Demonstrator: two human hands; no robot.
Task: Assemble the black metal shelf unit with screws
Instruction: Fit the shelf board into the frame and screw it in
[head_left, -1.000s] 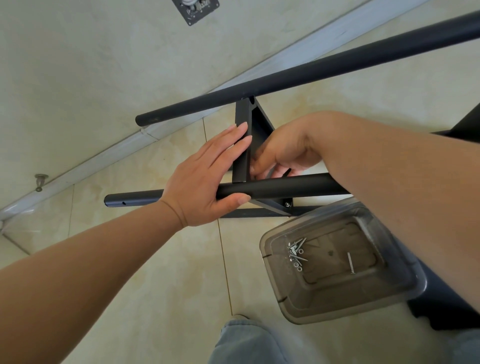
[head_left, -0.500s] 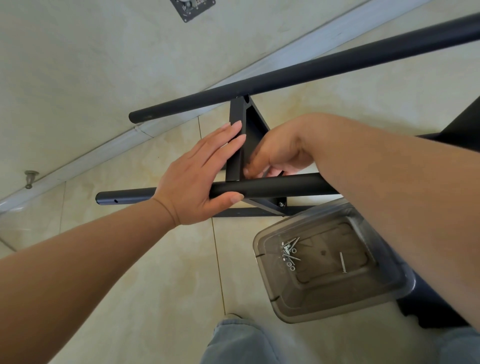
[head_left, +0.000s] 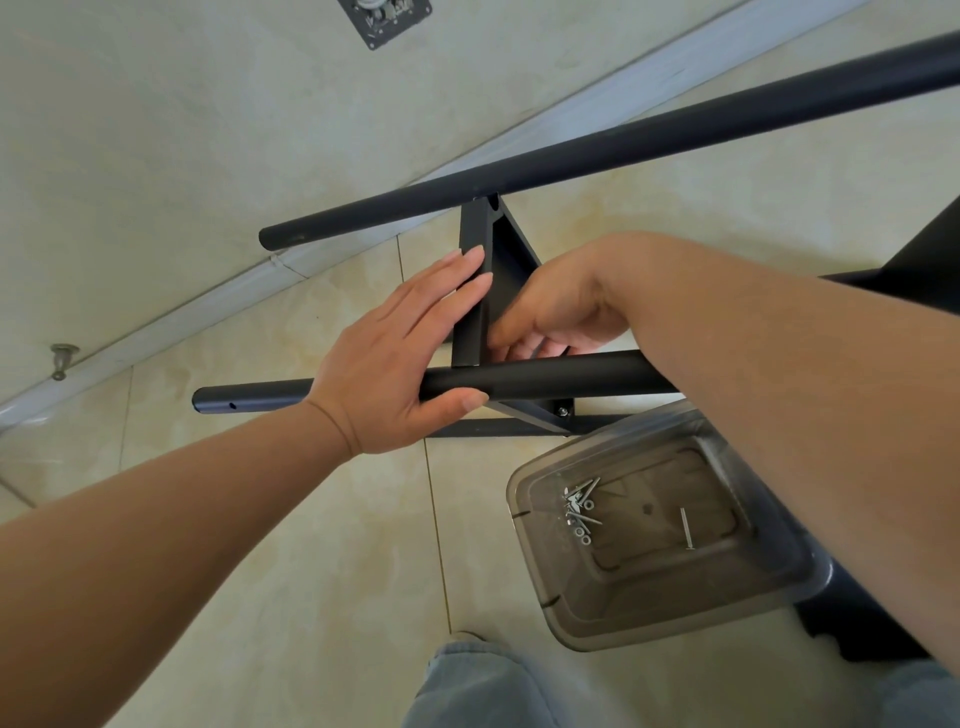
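Above a pale tiled floor (head_left: 291, 597), a black metal shelf frame (head_left: 470, 306) stands partly built, two round tubes joined by a flat upright bracket. Left hand (head_left: 395, 358) lies against the near tube (head_left: 545, 376), fingers straight along the bracket and thumb under the tube, an open grip. Right hand (head_left: 556, 306) reaches behind the bracket with fingers curled; what they hold, if anything, cannot be told. Just beside the frame, a clear plastic tub (head_left: 670, 540) holds loose screws (head_left: 579, 506) and washers.
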